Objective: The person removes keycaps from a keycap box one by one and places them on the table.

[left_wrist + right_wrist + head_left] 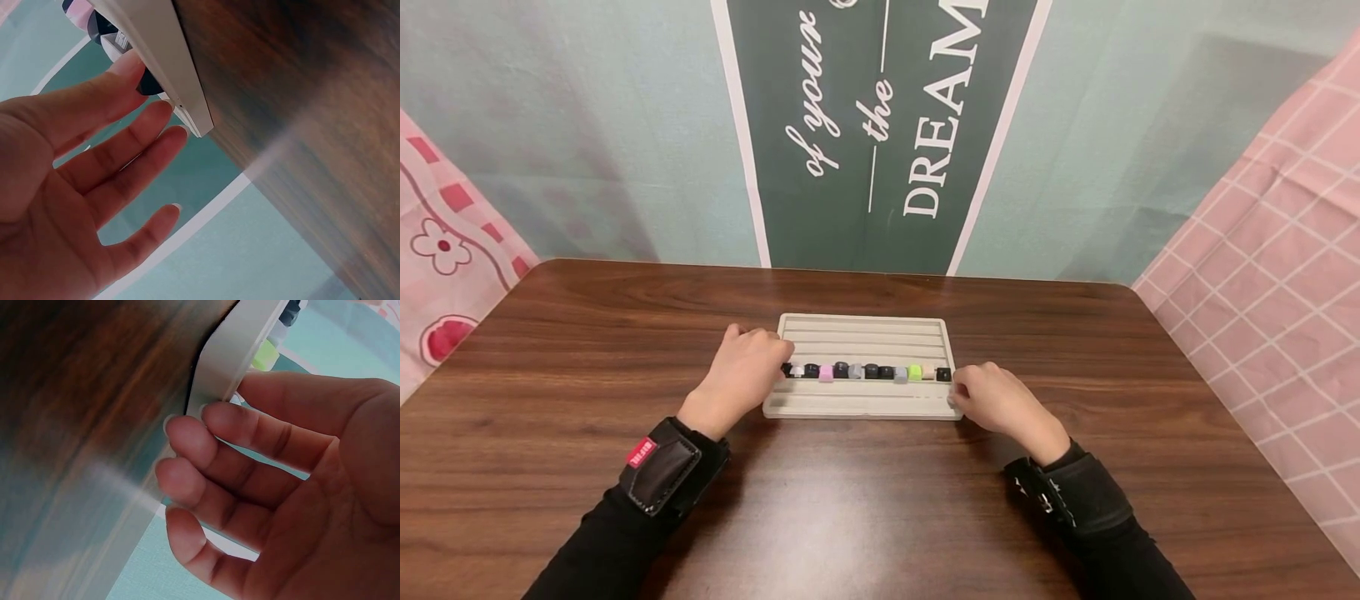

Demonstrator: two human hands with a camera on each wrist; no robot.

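Observation:
A cream ridged tray [865, 408] lies on the table, with a row of keycaps [871, 372] across it in black, white, pink, grey, green and beige. At the tray's left end, my left hand [741, 371] has thumb and index finger on either side of the black keycap [150, 84] that ends the row. A white keycap [114, 47] sits beside the thumb; the other left fingers spread loosely by the tray's edge. Across from it, my right hand [1000, 400] holds the tray's right edge, thumb at the rim and curled fingers [190, 440] along the side.
The brown wooden table [850, 517] extends around the tray. Behind it hangs a green cloth with white lettering [951, 92]. Pink patterned cloth [1285, 250] hangs at both sides. Both wrists wear black straps [673, 467].

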